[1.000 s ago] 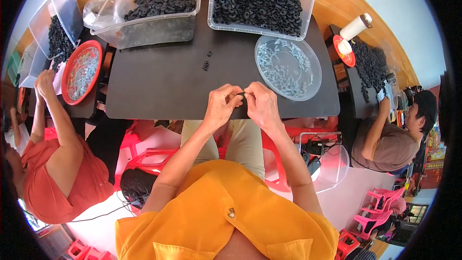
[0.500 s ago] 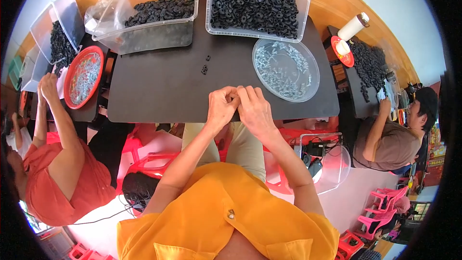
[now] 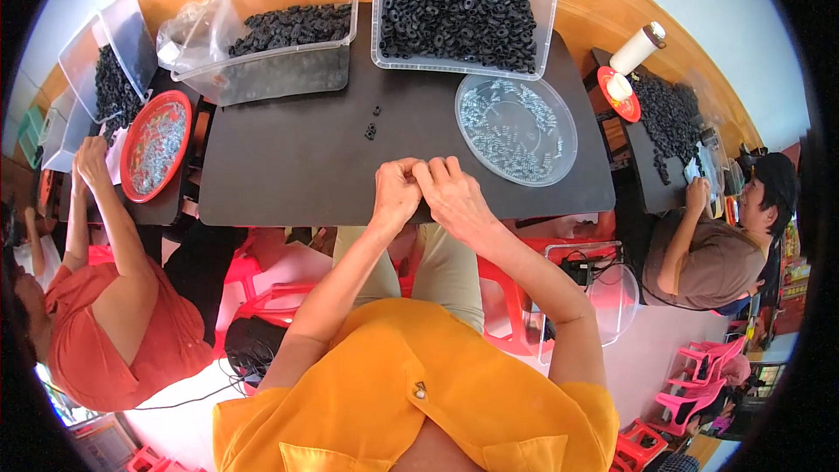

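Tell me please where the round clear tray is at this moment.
In the head view, the round clear tray lies right of centre on the dark table, just below the right clear bin of black parts and beyond the right hand.

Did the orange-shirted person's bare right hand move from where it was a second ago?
Yes. The bare right hand has shifted slightly left, farther from the round, clear plastic dish, which looks unmoved on the dark tabletop.

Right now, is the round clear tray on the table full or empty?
Partly filled: small shiny pieces lie scattered in the tray, leaving bare patches.
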The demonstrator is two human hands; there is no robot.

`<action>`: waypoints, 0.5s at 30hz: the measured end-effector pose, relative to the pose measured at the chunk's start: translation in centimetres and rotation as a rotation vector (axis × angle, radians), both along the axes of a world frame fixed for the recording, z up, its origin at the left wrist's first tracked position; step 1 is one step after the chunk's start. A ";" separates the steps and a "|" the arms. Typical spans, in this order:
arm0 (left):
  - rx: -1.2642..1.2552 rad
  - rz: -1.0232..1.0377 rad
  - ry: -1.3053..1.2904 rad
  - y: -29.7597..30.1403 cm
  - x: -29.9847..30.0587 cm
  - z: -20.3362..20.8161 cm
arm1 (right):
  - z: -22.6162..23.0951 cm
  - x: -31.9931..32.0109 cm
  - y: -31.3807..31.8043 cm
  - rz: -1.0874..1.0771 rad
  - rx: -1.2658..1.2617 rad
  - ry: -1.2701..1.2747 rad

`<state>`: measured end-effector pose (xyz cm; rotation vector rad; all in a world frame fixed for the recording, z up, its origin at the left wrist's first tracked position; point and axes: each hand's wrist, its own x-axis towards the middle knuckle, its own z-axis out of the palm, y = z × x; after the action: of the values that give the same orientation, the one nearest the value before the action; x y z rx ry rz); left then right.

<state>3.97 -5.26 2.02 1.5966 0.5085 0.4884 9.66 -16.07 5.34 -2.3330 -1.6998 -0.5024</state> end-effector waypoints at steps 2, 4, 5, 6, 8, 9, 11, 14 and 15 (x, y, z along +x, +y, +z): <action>-0.023 -0.004 0.027 0.1 -0.2 0.1 | -0.2 -0.1 0.2 0.000 -0.006 -0.017; -0.023 0.004 0.033 0.2 -0.2 -0.1 | -0.2 -0.3 0.2 0.004 -0.009 -0.031; -0.024 0.011 0.041 0.2 -0.2 -0.1 | -0.3 -0.3 0.2 0.002 -0.007 -0.032; -0.023 0.009 0.041 0.1 -0.2 -0.1 | -0.4 -0.4 0.2 -0.004 -0.031 -0.068; -0.060 0.012 0.009 0.1 -0.1 -0.1 | -0.3 -0.4 0.1 -0.012 -0.055 -0.105; -0.059 0.011 0.009 0.2 -0.1 -0.5 | -0.3 -0.4 0.0 -0.021 -0.013 -0.070; -0.049 -0.070 0.013 0.7 -0.3 -0.9 | 0.1 -0.3 0.0 -0.027 0.030 -0.036; -0.202 -0.067 -0.038 0.4 -0.2 -0.4 | 0.7 0.1 -0.2 -0.012 0.157 0.102; -0.202 -0.067 -0.038 0.5 -0.3 -0.3 | 0.7 0.1 -0.3 -0.012 0.157 0.102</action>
<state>3.66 -4.77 1.71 1.4040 0.4596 0.4029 9.77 -16.33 5.99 -2.2193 -1.5438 -0.4914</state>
